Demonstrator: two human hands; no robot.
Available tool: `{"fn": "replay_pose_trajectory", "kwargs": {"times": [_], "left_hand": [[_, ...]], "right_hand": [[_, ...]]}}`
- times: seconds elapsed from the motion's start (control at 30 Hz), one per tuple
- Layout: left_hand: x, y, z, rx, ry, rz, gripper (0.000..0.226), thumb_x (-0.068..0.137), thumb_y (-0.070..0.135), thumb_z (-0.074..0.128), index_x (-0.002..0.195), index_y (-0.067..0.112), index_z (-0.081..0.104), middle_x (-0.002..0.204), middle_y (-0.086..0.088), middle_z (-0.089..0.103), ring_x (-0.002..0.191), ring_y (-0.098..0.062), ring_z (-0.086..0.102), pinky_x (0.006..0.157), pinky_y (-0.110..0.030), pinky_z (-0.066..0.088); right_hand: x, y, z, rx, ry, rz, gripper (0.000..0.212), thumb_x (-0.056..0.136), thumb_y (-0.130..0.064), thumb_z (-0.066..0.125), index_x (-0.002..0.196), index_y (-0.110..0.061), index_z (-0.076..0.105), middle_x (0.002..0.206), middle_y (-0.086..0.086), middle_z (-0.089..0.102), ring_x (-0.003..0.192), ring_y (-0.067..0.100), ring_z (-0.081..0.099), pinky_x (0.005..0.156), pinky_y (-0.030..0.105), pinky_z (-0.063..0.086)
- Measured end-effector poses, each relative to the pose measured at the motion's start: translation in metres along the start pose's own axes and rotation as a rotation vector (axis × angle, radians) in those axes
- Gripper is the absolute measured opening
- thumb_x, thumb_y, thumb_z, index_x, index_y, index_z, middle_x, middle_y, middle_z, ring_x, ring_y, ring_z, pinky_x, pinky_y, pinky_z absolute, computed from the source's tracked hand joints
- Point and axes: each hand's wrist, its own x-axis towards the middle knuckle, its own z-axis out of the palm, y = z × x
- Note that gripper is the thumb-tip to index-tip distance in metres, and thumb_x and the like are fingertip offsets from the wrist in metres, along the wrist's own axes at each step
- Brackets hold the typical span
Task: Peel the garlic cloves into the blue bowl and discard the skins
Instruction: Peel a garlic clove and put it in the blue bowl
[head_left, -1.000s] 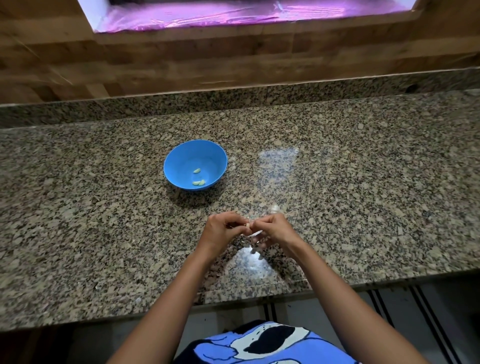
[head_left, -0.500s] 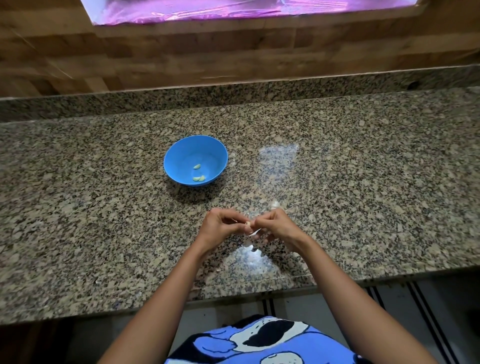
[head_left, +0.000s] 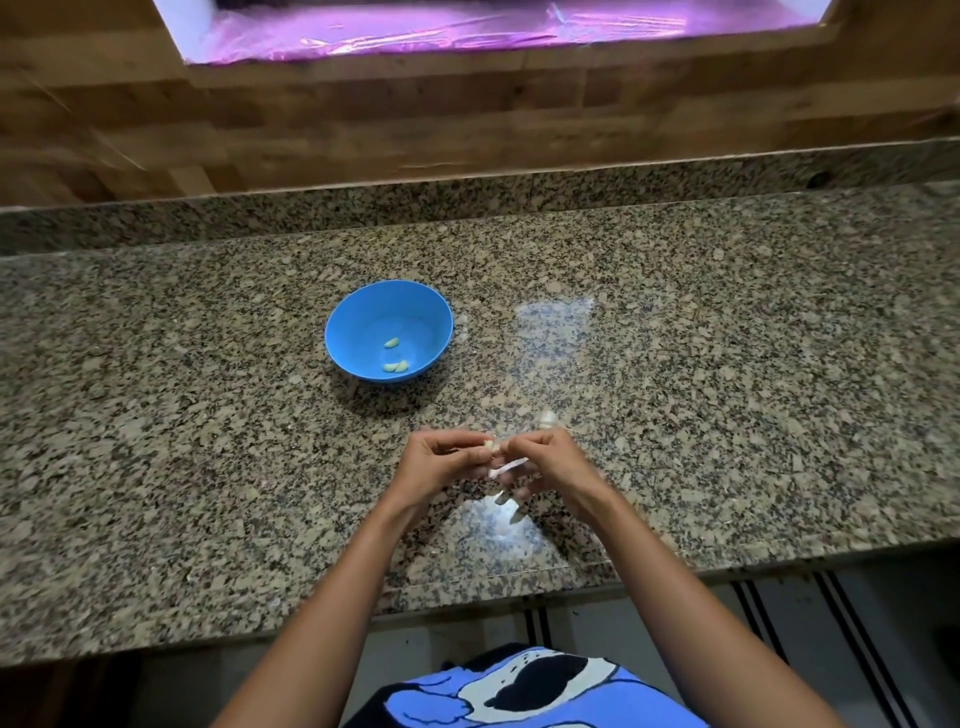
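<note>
A blue bowl (head_left: 363, 325) stands on the granite counter (head_left: 156, 415), with three peeled garlic cloves (head_left: 391, 343) inside. Nearer to me, my left hand (head_left: 441, 460) pinches a small garlic clove (head_left: 489, 445) at its fingertips. Right beside it, my right hand (head_left: 550, 462) pinches a white strip of skin (head_left: 506, 466) that hangs off that clove. Both hands hover just above the counter, fingertips almost touching. White bits of skin (head_left: 506, 499) lie on the counter under my right hand, and a pale piece of garlic (head_left: 546, 418) sits just beyond its knuckles.
The counter's front edge (head_left: 467, 597) runs just below my forearms. A raised granite ledge (head_left: 467, 202) and a wooden wall (head_left: 415, 119) close off the back.
My hands stay together over the same spot with only small finger movement on the clove. The view shifted slightly; the bowl has not moved.
</note>
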Motion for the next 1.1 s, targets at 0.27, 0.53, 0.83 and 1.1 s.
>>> {"fn": "replay_pose_trajectory", "kwargs": {"times": [0.27, 0.53, 0.83, 1.1], "left_hand": [[0.000, -0.004, 0.005, 0.155, 0.024, 0.101, 0.027, 0.075, -0.001, 0.072, 0.100, 0.008, 0.070, 0.089, -0.010, 0.073, 0.084, -0.025, 0.071, 0.074, -0.031, 0.058], [-0.001, -0.001, 0.008, 0.000, 0.103, 0.054, 0.038, 0.064, 0.011, 0.079, 0.098, 0.002, 0.066, 0.089, -0.018, 0.072, 0.079, -0.029, 0.070, 0.070, -0.033, 0.059], [0.002, 0.003, 0.010, 0.140, 0.080, 0.086, 0.018, 0.069, 0.005, 0.078, 0.083, 0.003, 0.067, 0.079, -0.011, 0.071, 0.070, -0.021, 0.068, 0.067, -0.031, 0.058], [0.000, 0.004, 0.008, -0.097, 0.071, -0.015, 0.026, 0.059, 0.006, 0.081, 0.082, 0.001, 0.070, 0.083, -0.018, 0.071, 0.073, -0.026, 0.068, 0.068, -0.032, 0.059]], "right_hand": [[0.002, -0.003, 0.002, 0.049, 0.068, -0.009, 0.022, 0.079, -0.012, 0.070, 0.096, 0.003, 0.066, 0.086, 0.016, 0.070, 0.058, 0.018, 0.062, 0.046, 0.022, 0.051], [0.002, -0.007, -0.001, 0.159, 0.017, 0.013, 0.016, 0.080, -0.005, 0.066, 0.094, 0.002, 0.068, 0.082, 0.012, 0.070, 0.067, 0.019, 0.065, 0.050, 0.021, 0.052], [0.002, -0.004, 0.007, 0.040, 0.074, -0.149, 0.005, 0.081, -0.001, 0.067, 0.084, -0.002, 0.070, 0.078, 0.012, 0.068, 0.070, 0.019, 0.062, 0.054, 0.027, 0.054], [0.004, -0.013, -0.001, -0.010, -0.011, -0.081, 0.014, 0.081, -0.004, 0.067, 0.093, 0.004, 0.069, 0.080, 0.014, 0.069, 0.061, 0.014, 0.063, 0.049, 0.022, 0.052]]}}
